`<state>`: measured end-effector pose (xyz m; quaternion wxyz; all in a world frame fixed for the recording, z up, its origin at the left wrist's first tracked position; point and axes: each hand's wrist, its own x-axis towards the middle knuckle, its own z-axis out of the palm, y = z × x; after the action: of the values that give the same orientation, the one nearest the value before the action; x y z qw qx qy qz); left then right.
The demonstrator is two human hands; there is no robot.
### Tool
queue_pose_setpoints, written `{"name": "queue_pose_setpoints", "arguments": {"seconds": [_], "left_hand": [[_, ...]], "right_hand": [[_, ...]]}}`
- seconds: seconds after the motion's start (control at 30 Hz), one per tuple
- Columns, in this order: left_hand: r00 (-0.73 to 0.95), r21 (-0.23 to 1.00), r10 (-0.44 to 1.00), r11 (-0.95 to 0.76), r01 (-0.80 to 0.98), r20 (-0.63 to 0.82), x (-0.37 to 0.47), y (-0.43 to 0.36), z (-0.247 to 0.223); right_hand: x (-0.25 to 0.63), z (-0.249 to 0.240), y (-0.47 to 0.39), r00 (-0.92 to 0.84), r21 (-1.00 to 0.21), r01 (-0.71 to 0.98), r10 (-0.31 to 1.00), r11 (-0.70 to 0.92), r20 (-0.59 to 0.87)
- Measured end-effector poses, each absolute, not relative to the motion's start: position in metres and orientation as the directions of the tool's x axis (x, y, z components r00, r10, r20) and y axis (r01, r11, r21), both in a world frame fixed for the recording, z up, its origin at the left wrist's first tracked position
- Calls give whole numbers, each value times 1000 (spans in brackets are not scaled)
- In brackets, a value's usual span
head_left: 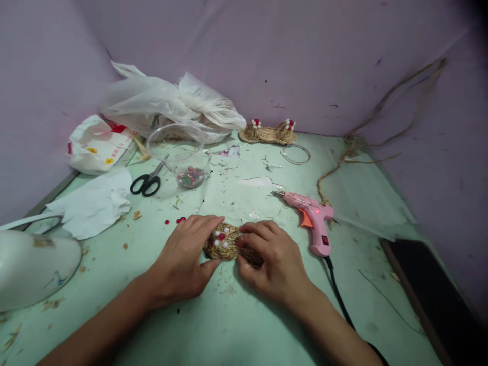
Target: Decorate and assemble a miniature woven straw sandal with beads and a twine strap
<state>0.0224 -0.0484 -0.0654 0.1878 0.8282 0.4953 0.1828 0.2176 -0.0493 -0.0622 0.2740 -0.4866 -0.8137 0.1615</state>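
A small oblong piece of coiled straw [230, 244] lies on the green table in front of me. A flower of white beads around a red one [221, 237] sits on its left end. My left hand [185, 256] curls around that end, fingers at the far edge and thumb at the near edge. Across the piece's right part, my right hand [272, 259] grips with bent fingers and thumb, hiding some of it. Just beyond my left hand are a few loose red beads [181, 219]. The pink glue gun [314, 218] rests to the right, its small light glowing.
Black-handled scissors [147, 184] and a clear tub of colourful beads [190, 177] stand at back left, before white plastic bags [171, 104]. Another beaded straw piece [267, 134] is by the wall. A dark phone-like slab [430, 290] lies right; a white lamp-like object [38, 267] left.
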Motion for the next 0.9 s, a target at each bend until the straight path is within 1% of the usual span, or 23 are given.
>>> {"name": "queue_pose_setpoints", "arguments": {"seconds": [0.17, 0.4, 0.53, 0.73, 0.9], "left_hand": [[431, 521, 891, -436, 733, 139, 22, -49, -68], [410, 523, 905, -405, 750, 113, 23, -48, -68], [417, 526, 901, -413, 744, 118, 23, -48, -68], [433, 561, 890, -434, 705, 144, 24, -47, -67], [367, 606, 922, -364, 707, 126, 23, -47, -65]], "right_hand": [[218, -67, -51, -338, -556, 682, 879, 475, 337], [217, -69, -52, -325, -559, 696, 892, 450, 314], [214, -71, -55, -312, -539, 707, 886, 458, 344], [214, -72, -59, -268, -487, 755, 884, 440, 384], [214, -70, -61, -238, -482, 755, 870, 445, 432]]}}
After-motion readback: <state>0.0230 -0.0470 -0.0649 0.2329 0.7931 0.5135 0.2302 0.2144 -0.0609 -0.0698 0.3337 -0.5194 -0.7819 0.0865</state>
